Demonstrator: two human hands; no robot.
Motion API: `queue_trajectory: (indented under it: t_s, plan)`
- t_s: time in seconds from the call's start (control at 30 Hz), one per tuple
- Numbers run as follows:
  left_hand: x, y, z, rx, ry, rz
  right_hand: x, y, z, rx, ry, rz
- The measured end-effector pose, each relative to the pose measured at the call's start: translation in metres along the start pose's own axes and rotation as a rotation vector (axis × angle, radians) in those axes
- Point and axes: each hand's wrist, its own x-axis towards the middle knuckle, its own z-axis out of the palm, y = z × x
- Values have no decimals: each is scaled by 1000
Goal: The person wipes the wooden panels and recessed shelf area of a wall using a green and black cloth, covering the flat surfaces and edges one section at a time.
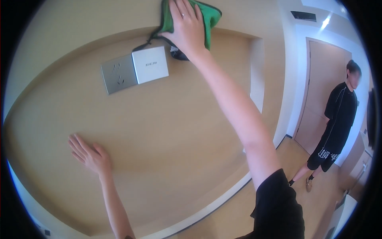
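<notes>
High up at the top edge of a wall recess, my right hand (188, 34) holds a green cloth (213, 16) with dark edging against the surface. Its fingers lie stretched over the cloth, and a thin dark strap trails from one side. Lower on the left, my left hand (92, 158) is open, with its fingers apart and nothing in it. It rests on or just before the beige back panel (171, 131) of the recess; contact is hard to tell.
Below the cloth sit a grey socket plate (118, 75) and a silver-white square plate (150, 65). A dark object (179, 54) is partly hidden behind my right wrist. To the right, a person (338, 119) in black stands by a door (324, 79). A ceiling vent (303, 16) shows above.
</notes>
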Motion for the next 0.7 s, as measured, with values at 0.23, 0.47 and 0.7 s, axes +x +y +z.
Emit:
queue_trajectory:
  t_s: [0.23,0.47,0.7]
  plan:
    - [-3,2,4,-27,-14,-11,37,-82,40,222,10,-167]
    - [-4,-7,-10,-89,-79,25,47,-83,30,207,-45,-315]
    - [-12,-10,-7,-94,-125,60,15,-9,18,-62,-124,-268]
